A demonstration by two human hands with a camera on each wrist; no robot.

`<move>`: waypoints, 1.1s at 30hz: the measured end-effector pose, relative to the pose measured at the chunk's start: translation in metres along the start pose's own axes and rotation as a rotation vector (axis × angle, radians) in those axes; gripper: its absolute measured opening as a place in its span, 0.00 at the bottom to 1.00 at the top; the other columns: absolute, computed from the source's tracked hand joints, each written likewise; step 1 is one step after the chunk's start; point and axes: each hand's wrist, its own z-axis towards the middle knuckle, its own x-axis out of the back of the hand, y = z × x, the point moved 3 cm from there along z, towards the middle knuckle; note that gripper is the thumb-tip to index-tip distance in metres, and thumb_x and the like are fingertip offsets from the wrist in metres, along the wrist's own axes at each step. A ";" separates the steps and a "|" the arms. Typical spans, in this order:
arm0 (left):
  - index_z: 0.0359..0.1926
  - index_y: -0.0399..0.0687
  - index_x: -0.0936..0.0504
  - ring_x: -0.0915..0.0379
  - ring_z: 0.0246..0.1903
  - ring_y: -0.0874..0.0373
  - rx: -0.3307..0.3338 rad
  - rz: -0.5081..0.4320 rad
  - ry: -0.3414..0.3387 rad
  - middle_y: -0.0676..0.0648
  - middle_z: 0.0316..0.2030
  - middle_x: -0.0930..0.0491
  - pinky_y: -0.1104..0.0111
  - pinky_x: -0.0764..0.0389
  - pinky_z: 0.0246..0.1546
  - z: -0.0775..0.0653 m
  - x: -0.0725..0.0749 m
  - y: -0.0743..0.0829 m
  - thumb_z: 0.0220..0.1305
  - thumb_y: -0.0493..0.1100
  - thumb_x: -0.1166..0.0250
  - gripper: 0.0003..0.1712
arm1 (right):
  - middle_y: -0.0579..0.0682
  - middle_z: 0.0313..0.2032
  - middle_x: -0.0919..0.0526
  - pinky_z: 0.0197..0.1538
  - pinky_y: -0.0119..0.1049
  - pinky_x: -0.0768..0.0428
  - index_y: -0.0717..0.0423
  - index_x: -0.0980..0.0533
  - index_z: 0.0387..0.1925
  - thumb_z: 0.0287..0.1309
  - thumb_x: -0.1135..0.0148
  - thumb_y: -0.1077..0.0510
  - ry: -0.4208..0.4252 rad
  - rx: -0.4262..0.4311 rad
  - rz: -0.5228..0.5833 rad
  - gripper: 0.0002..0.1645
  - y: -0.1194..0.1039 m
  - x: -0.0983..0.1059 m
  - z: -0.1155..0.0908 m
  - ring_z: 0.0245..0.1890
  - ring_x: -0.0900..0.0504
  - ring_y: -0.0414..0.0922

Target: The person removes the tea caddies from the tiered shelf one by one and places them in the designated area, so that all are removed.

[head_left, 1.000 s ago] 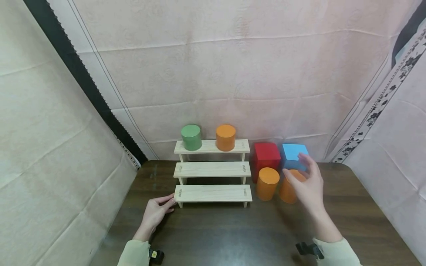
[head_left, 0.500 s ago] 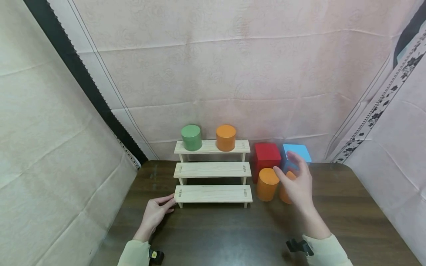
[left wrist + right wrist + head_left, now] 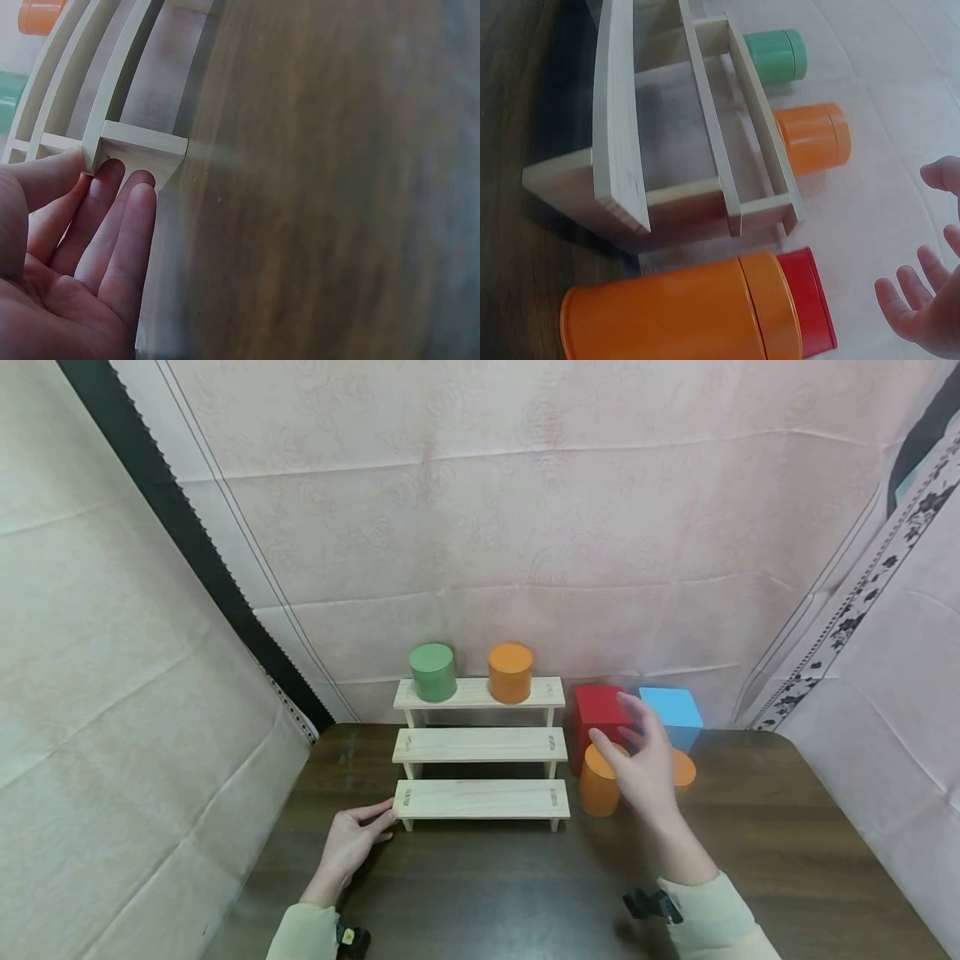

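Note:
A three-tier wooden display stand (image 3: 480, 799) stands on the table. My left hand (image 3: 356, 839) pinches the left end of its lowest step, thumb above and fingers underneath in the left wrist view. On the top step sit a green canister (image 3: 432, 675) and, to its right, an orange canister (image 3: 510, 677). My right hand (image 3: 647, 772) holds nothing; its thumb and fingers are spread near the top of a second orange canister (image 3: 597, 793) right of the stand. In the right wrist view that canister (image 3: 667, 311) shows large, apart from the hand's fingers (image 3: 934, 270).
Behind the second canister stands a red box (image 3: 592, 714), partly hidden by the right hand, with a blue box (image 3: 675, 710) beside it. A third orange canister (image 3: 683, 770) shows behind the right hand. Pale cloth (image 3: 480, 527) hangs behind the dark wooden table (image 3: 480, 893).
My right hand has moved left, from over the right-hand orange canister and blue box to the left-hand canister and red box. My left hand stays on the stand.

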 end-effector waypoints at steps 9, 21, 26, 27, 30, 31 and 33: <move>0.59 0.36 0.12 0.12 0.48 0.52 -0.015 0.021 0.008 0.36 0.60 0.16 0.63 0.08 0.42 0.000 -0.001 -0.002 0.70 0.37 0.26 0.18 | 0.49 0.70 0.26 0.66 0.60 0.19 0.47 0.29 0.75 0.63 0.21 0.52 -0.056 0.014 0.030 0.42 -0.010 -0.028 0.004 0.68 0.26 0.53; 0.59 0.36 0.12 0.12 0.50 0.51 -0.014 0.017 -0.001 0.36 0.61 0.16 0.63 0.08 0.43 -0.001 -0.001 -0.002 0.71 0.37 0.26 0.19 | 0.59 0.68 0.25 0.70 0.58 0.21 0.56 0.29 0.74 0.64 0.22 0.59 -0.087 0.067 0.114 0.40 -0.017 -0.063 0.022 0.69 0.26 0.58; 0.59 0.37 0.12 0.12 0.50 0.51 -0.001 0.016 0.006 0.38 0.60 0.15 0.63 0.08 0.43 0.001 0.000 -0.003 0.71 0.36 0.26 0.18 | 0.56 0.69 0.24 0.69 0.56 0.21 0.56 0.29 0.74 0.63 0.21 0.57 -0.094 0.062 0.106 0.40 -0.017 -0.079 0.033 0.69 0.25 0.54; 0.59 0.37 0.12 0.12 0.50 0.51 0.000 0.015 0.007 0.38 0.60 0.15 0.63 0.08 0.43 0.001 0.000 -0.004 0.70 0.36 0.26 0.18 | 0.56 0.69 0.24 0.69 0.57 0.20 0.56 0.29 0.73 0.63 0.21 0.58 -0.094 0.065 0.112 0.40 -0.017 -0.083 0.036 0.69 0.25 0.54; 0.59 0.38 0.12 0.13 0.51 0.49 0.006 0.011 0.005 0.38 0.60 0.16 0.63 0.08 0.43 0.002 0.000 -0.004 0.70 0.37 0.26 0.18 | 0.60 0.68 0.24 0.66 0.59 0.19 0.60 0.28 0.72 0.62 0.21 0.60 -0.089 0.080 0.133 0.40 -0.015 -0.093 0.043 0.68 0.25 0.59; 0.59 0.38 0.12 0.13 0.51 0.49 0.005 0.013 0.003 0.38 0.61 0.16 0.63 0.08 0.43 0.002 0.000 -0.004 0.70 0.37 0.26 0.18 | 0.61 0.68 0.24 0.65 0.59 0.18 0.61 0.28 0.72 0.62 0.21 0.60 -0.086 0.085 0.135 0.40 -0.015 -0.096 0.045 0.68 0.25 0.60; 0.59 0.38 0.12 0.13 0.51 0.49 0.007 0.015 0.003 0.38 0.61 0.16 0.64 0.08 0.43 0.002 0.000 -0.004 0.71 0.37 0.26 0.18 | 0.61 0.67 0.24 0.64 0.58 0.17 0.60 0.28 0.72 0.62 0.21 0.60 -0.082 0.093 0.128 0.40 -0.014 -0.102 0.048 0.67 0.25 0.62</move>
